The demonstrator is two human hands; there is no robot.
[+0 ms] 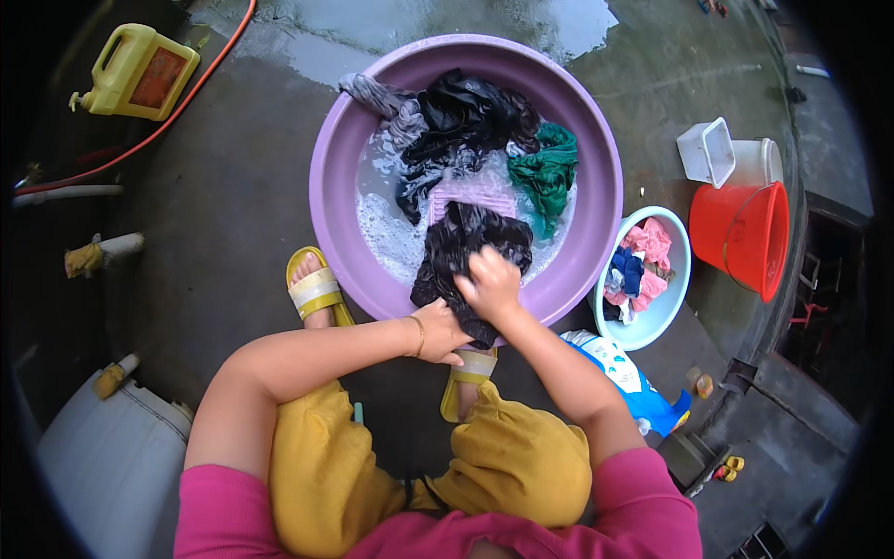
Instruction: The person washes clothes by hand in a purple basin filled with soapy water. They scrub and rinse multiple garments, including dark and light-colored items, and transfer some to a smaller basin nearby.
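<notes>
A large purple plastic basin [325, 175] holds soapy water and wet laundry. My left hand [438, 334] grips the near end of a black wet garment [464, 237] at the basin's near rim. On the same garment, my right hand [490, 283] is closed, pressing it over a pink ribbed washboard [475, 198] that shows just beyond the cloth. Past the board lie another black garment [457, 115] and a green cloth [548, 168]. A twisted grey cloth [384, 101] hangs over the far left rim.
A light blue basin [681, 279] of pink and blue clothes touches the right side. Near it are a blue and white bag [621, 374], a red bucket [733, 234] and a white square container [705, 152]. A yellow jug [143, 70] and an orange hose [209, 77] lie at far left.
</notes>
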